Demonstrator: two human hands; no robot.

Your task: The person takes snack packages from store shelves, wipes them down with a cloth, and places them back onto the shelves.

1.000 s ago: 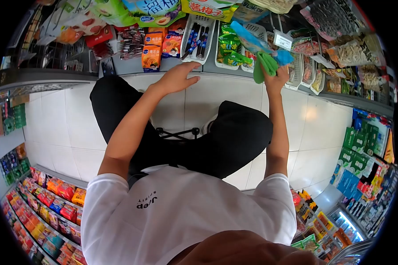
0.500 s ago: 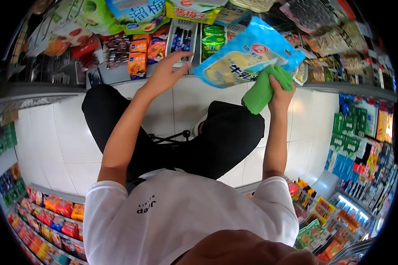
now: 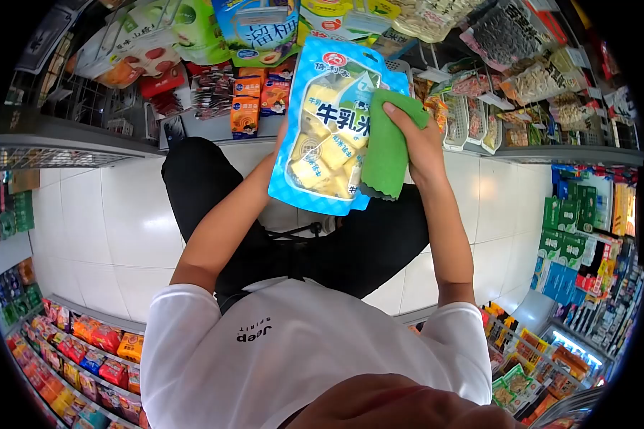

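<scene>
A blue pouch of wrapped snacks (image 3: 322,154) stands upright in front of me, its printed face and clear window turned toward me. My left hand (image 3: 282,136) is at its left edge, with the fingers hidden behind the pouch. My right hand (image 3: 416,136) is closed on a green cloth (image 3: 386,146), thumb on top, and the cloth lies against the pouch's right side, covering part of the print. More blue packaging (image 3: 396,81) shows behind the pouch's upper right; whether it is a second pouch I cannot tell.
Before me is a shelf with hanging bags, including a blue-purple plum bag (image 3: 257,32), and small orange packets (image 3: 245,107). White baskets (image 3: 456,121) stand at its right. Snack racks (image 3: 86,357) are behind me, green boxes (image 3: 565,232) far right, over a tiled floor (image 3: 114,222).
The pouch has swung from tilted at the right to upright in front of me. My left hand has gone from free and spread to the pouch's left edge. The cloth now lies along its right side.
</scene>
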